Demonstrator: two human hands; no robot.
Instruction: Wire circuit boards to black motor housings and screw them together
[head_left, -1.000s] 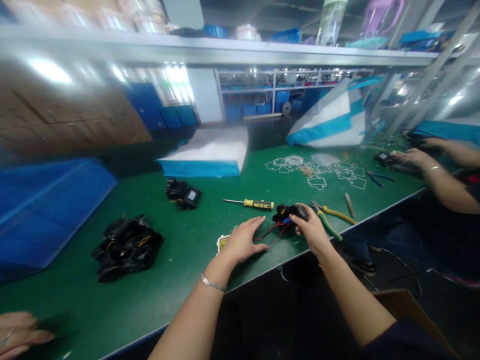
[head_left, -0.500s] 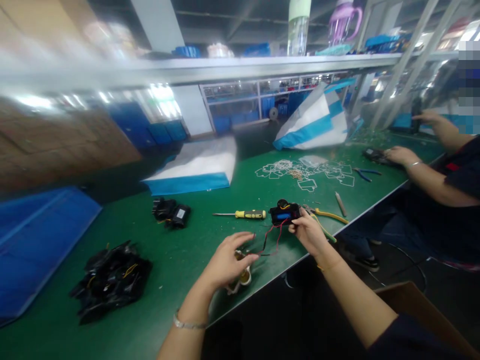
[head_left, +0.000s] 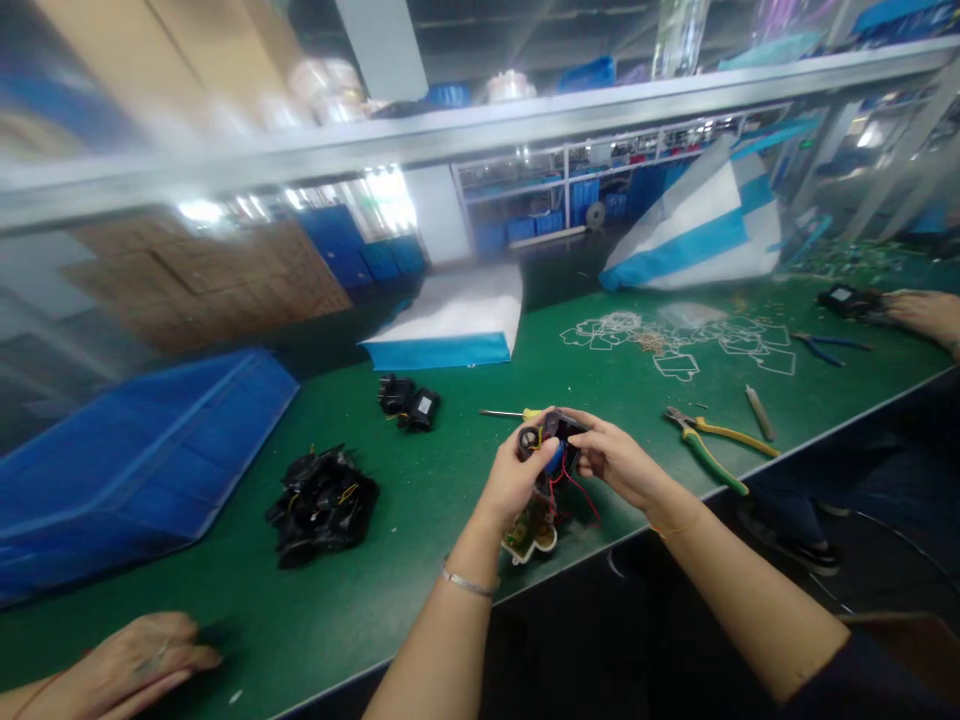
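Head view: both hands [head_left: 512, 478] [head_left: 622, 463] clamp a black housing [head_left: 568, 429] trailing red wires [head_left: 586, 492].

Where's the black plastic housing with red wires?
Head view, right of centre: black housing held between left hand and right hand, left of green-and-yellow-handled pliers.

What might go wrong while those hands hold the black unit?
The looping red wires on the black unit might snag or be tugged as the left hand and right hand handle it. The white-rimmed part is near the front edge of the green bench, so a bump might knock it off.
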